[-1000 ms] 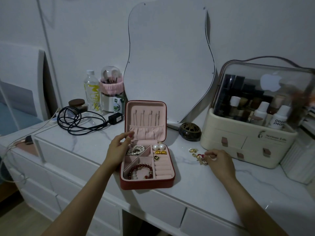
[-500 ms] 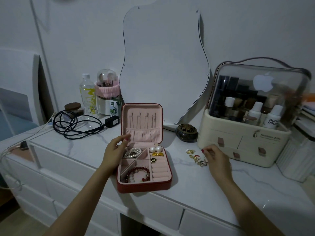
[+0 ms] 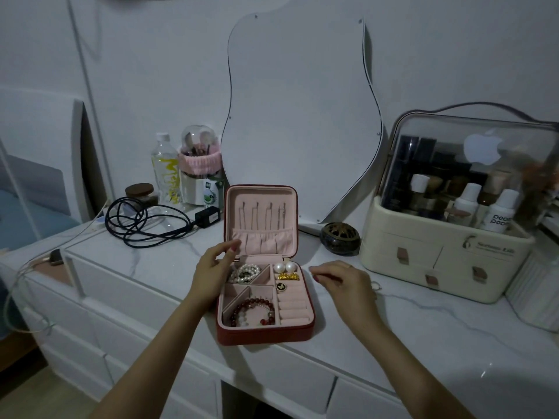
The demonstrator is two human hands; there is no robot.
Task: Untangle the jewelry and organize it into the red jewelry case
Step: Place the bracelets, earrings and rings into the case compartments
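While my left hand [image 3: 213,273] rests against the left edge of the red jewelry case [image 3: 264,334], fingers loosely curved and gripping nothing, my right hand [image 3: 344,282] hovers just right of the case with fingers curled; whether it pinches anything I cannot tell. The case stands open on the marble desk [image 3: 423,334]. Its back-left compartment holds a pearl bracelet [image 3: 245,273], the front-left one a red bead bracelet [image 3: 252,311], and the right side two pearl earrings [image 3: 285,267], gold pieces [image 3: 288,277] and a dark round stud [image 3: 280,286]. A ring [image 3: 375,286] lies on the desk by my right hand. Behind, the cream cosmetics organizer [image 3: 447,261] holds bottles; one white bottle [image 3: 499,217] reads "poom poom".
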